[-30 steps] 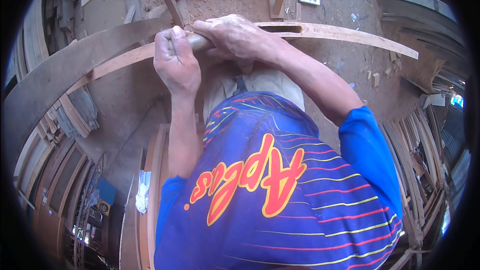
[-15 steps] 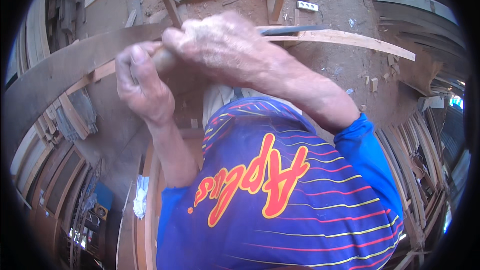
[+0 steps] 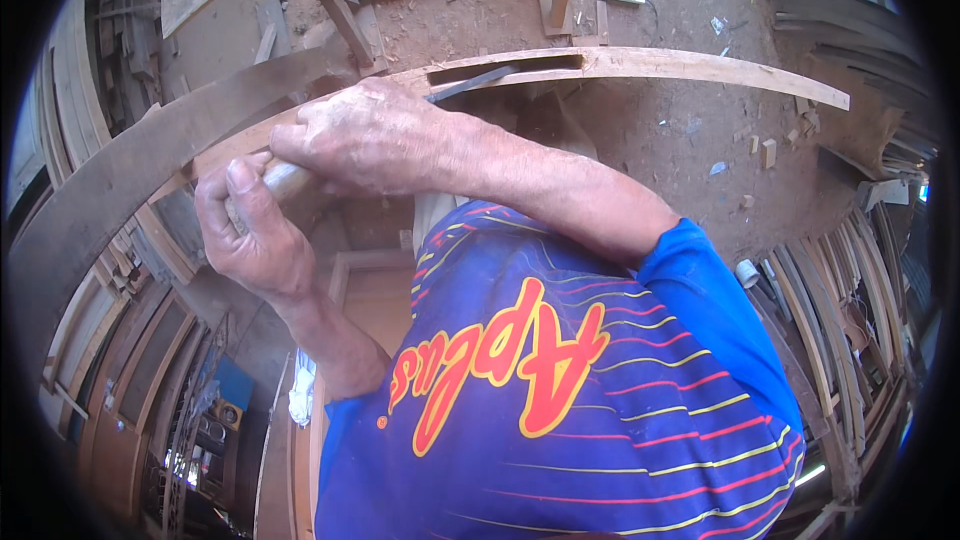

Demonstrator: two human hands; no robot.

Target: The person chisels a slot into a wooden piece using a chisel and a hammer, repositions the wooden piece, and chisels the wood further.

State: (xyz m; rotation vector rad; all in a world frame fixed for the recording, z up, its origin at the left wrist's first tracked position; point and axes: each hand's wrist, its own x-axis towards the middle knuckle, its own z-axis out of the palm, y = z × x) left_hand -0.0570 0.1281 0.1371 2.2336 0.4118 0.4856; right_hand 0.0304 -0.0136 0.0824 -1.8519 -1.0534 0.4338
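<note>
Curved wooden rail (image 3: 690, 65), pale and bearing a long slot near its middle, is arching across the upper part of the view above a dirt floor (image 3: 690, 140) strewn with offcuts. Beside it, a darker curved plank (image 3: 130, 170) is sweeping down to the left. Over the rail, the right hand (image 3: 375, 135) is pressing down on a chisel (image 3: 470, 85), whose dark blade is entering the slot. Behind it, the left hand (image 3: 250, 230) is wrapping closed around the tool's pale handle (image 3: 285, 177), thumb lying on top.
</note>
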